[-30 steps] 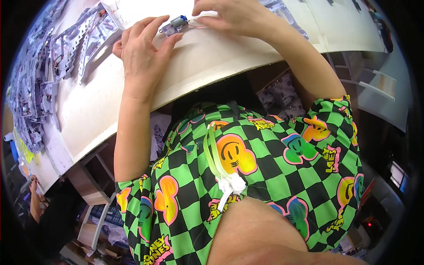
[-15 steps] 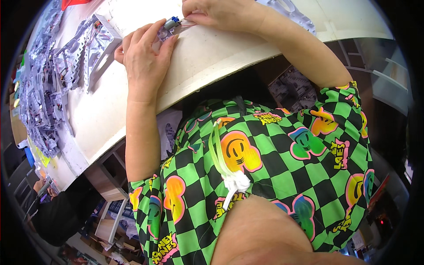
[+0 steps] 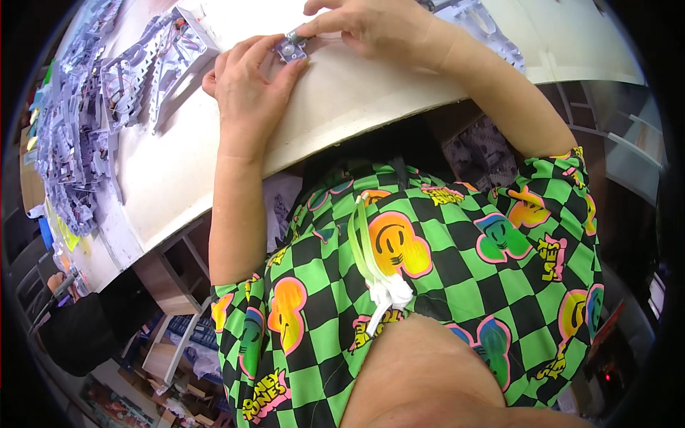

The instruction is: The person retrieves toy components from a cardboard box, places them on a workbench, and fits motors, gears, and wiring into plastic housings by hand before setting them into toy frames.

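My left hand [image 3: 251, 89] holds a small grey plastic housing [image 3: 290, 52] between thumb and fingers, just above the white table. A small cylindrical metal motor [image 3: 294, 37] sits at the top of that housing. Coming in from the right, my right hand [image 3: 374, 32] presses one digit onto the motor, with another digit raised apart from it. Thin wires [image 3: 328, 38] run from the motor toward the right hand and pass partly beneath it.
Grey plastic frames with wires [image 3: 178, 60] lie left of my left hand, beside a long heap of similar parts [image 3: 71, 143]. Another grey plastic frame [image 3: 489, 32] rests beyond my right forearm. The white table's [image 3: 342, 107] near edge runs below my hands. A dark-clothed person [image 3: 82, 332] is at lower left.
My right hand has gone from pinching at the wires to pressing on the motor. The motor's blue end is now covered. The view has shifted slightly.
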Motion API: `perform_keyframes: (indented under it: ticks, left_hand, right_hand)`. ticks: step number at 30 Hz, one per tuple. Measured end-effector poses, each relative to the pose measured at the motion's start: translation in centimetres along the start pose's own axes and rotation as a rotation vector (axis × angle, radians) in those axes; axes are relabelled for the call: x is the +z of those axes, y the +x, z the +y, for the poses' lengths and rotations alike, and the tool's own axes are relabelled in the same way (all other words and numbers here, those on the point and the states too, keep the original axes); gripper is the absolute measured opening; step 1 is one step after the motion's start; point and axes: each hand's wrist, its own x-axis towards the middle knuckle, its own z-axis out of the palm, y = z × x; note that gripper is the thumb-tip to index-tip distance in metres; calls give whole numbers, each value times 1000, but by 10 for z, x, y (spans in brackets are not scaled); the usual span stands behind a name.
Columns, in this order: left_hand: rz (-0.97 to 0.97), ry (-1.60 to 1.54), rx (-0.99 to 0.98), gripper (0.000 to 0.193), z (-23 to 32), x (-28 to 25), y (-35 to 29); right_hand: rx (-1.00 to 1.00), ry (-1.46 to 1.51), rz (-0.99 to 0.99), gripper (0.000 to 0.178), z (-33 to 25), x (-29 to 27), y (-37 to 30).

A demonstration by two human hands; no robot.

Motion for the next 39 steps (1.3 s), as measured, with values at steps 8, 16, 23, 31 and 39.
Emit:
perform_keyframes:
  ticks: [8,16,23,31,39]
  left_hand:
    - [-27,37,-22,40,10,6,0]
    - [-128,124,-12,39,10,-6,10]
    - [-179,33,36,38,5,11,34]
    - [-232,33,52,38,26,33,60]
    - [-293,13,76,48,44,74,87]
  right_hand:
    - [-33,28,263,34,-20,-3,-22]
    - [86,93,336,30,-30,-9,-78]
    - [314,-83,374,20,5,-2,-104]
    - [428,-108,326,22,33,-7,-121]
    - [643,-75,190,24,66,-12,-130]
